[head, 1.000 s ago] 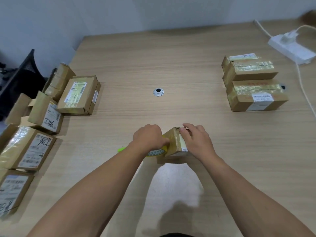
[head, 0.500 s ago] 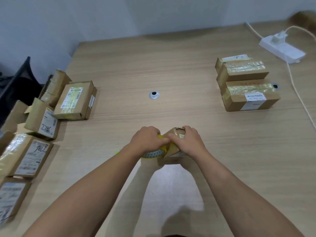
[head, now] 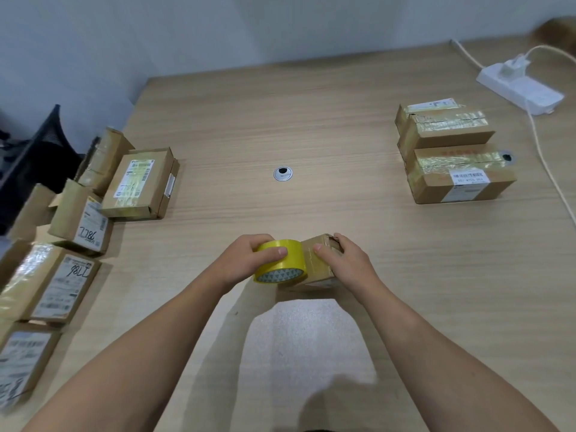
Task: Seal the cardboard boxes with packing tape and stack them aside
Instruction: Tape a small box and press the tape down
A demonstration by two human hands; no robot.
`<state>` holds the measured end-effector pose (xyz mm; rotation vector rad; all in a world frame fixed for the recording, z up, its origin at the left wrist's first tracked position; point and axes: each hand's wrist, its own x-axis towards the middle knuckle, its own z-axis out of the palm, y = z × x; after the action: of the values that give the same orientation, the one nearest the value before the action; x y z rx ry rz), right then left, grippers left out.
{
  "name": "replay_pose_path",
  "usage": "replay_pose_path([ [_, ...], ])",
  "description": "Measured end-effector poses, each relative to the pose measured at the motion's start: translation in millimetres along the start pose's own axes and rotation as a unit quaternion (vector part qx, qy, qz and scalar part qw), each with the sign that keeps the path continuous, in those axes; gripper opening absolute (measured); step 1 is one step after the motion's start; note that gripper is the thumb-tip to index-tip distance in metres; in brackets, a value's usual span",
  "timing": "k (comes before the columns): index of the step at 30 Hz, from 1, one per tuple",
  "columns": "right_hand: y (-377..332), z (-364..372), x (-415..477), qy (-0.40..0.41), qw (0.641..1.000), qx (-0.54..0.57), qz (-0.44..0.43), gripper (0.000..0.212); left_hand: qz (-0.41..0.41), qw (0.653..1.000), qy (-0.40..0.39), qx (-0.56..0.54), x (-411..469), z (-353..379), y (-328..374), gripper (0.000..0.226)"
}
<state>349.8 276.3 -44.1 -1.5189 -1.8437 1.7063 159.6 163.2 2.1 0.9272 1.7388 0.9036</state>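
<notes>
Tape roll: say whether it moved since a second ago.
Yes. The tape roll in the left hand has risen beside the box, nearer the table grommet.

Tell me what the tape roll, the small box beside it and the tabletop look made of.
The tape roll: glossy yellow plastic film, shiny highlights; its core, patterned grey-white, probably card. The small box: brown matte cardboard, frayed corner, with glossy tape strips. The tabletop: pale wood-grain, likely laminate, smooth satin.

The left edge crops the boxes (head: 21,363); the brown object (head: 561,31) is blurred.
</notes>
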Motion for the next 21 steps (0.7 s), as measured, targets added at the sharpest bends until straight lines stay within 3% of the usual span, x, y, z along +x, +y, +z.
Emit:
replay_pose_path([
  [7,6,-3,0,-0.012,0.999,0.034,-0.004,0.062,-0.003,1.000,-0.014,-0.025,5,4,-5,0.047],
  [21,22,7,14,0.007,0.995,-0.090,-0.041,0.051,0.008,0.999,-0.038,0.033,15,18,6,0.043],
])
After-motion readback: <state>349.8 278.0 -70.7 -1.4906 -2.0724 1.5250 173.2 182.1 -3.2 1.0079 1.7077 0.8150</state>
